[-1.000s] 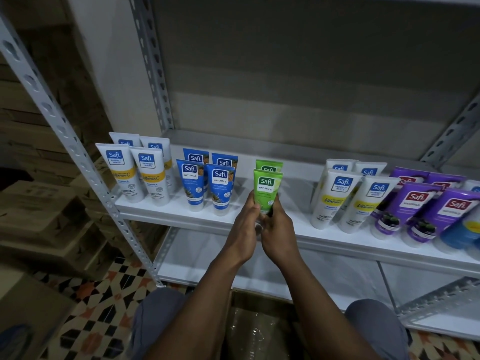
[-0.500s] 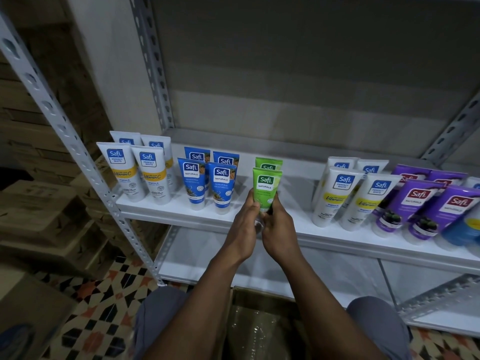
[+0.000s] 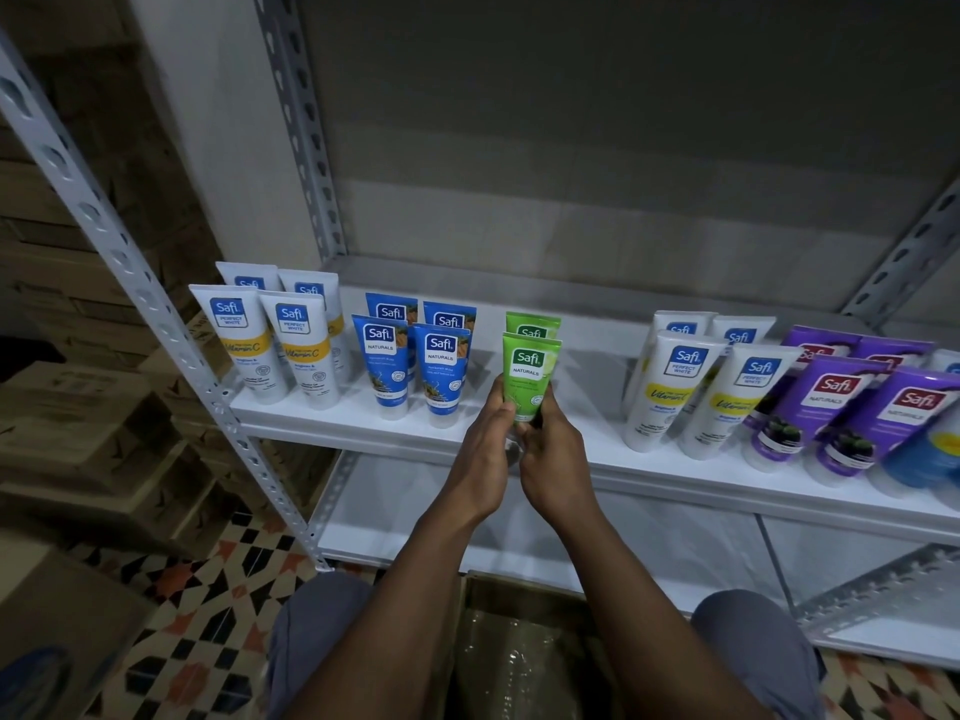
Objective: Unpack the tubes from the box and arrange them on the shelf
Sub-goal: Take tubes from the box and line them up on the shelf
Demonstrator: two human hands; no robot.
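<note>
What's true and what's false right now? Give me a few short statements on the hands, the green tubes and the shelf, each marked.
1. The left hand and right hand both hold the front green tube by its lower end. True.
2. A second green tube stands directly behind it on the shelf. True.
3. The blue tubes stand to the right of the green ones. False: they stand to the left.
4. The purple tubes are at the shelf's left end. False: they are toward its right end.
5. A cardboard box sits lower than the shelf, close in front of the person. True.
</note>
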